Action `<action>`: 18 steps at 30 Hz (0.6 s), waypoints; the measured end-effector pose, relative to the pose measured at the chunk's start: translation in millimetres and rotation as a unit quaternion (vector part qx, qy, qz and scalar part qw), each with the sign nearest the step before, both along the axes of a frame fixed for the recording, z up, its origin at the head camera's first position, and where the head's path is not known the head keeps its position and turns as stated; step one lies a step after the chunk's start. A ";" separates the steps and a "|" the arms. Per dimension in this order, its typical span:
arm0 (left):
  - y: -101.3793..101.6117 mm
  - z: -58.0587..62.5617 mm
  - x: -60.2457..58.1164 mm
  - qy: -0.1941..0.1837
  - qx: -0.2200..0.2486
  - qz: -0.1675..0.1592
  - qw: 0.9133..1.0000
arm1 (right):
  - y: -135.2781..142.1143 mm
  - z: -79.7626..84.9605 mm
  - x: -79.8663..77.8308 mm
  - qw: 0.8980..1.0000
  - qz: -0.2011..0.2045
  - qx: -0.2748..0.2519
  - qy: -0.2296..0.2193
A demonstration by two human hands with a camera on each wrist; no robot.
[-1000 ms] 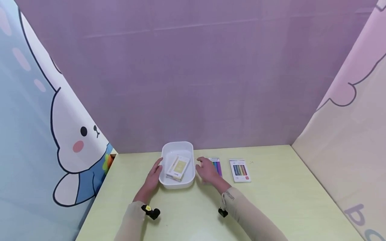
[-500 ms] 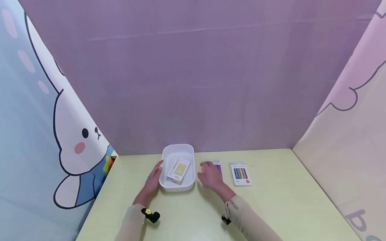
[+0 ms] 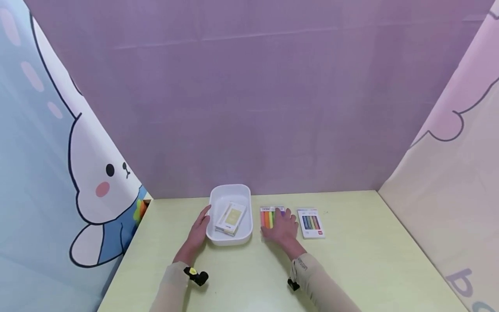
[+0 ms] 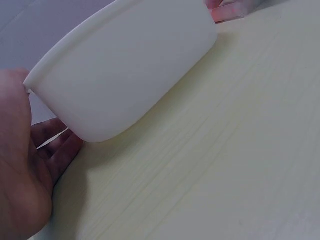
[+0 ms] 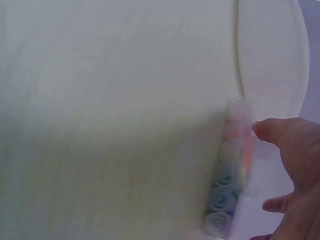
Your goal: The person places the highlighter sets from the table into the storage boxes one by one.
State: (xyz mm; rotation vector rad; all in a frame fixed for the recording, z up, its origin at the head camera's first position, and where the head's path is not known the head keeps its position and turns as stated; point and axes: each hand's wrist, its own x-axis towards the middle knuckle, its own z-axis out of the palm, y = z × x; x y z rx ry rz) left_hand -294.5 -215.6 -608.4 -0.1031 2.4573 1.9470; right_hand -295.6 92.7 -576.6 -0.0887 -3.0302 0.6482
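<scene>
Pack (image 3: 268,220) lies on the bench (image 3: 234,277), just right of the tray (image 3: 230,242): clear plastic, coloured sticks (image 5: 220,199) inside. Looks flat from my remote seat; right wrist view too blurred to swear the near end isn't up. Right hand (image 3: 282,226) is over it, fingers (image 5: 277,204) apart and spread, thumb (image 5: 272,131) at its left edge, touching or just beside, can't tell. So no firm grip that I can see. Main worry: lifting off that loose hold could let slick-looking plastic slip, or pivot the pack so one end drops. If its end isn't fastened (can't see), tipping might spill the sticks. Next out, left hand (image 3: 196,234) is against the tray's left side; whether those fingers clamp the rim or just lean, I can't tell. A hard push there, or the pack catching the rim, could shove the tray sideways. Boxes (image 3: 231,217) sit stacked askew inside, so a bump might slide the top one. White box (image 3: 310,223) is near the right hand, beyond the pack; spread fingers sweeping wide could knock it.
</scene>
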 end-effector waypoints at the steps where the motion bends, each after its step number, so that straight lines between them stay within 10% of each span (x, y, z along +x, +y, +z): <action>1: 0.0 -1.2 0.1 0.001 0.000 -0.001 1.000 | 0.4 -3.1 0.7 1.000 -0.004 -0.005 -0.001; 18: 3.6 0.4 -3.4 0.033 -0.004 0.008 0.999 | -8.2 -11.4 2.6 1.000 -0.013 0.001 -0.022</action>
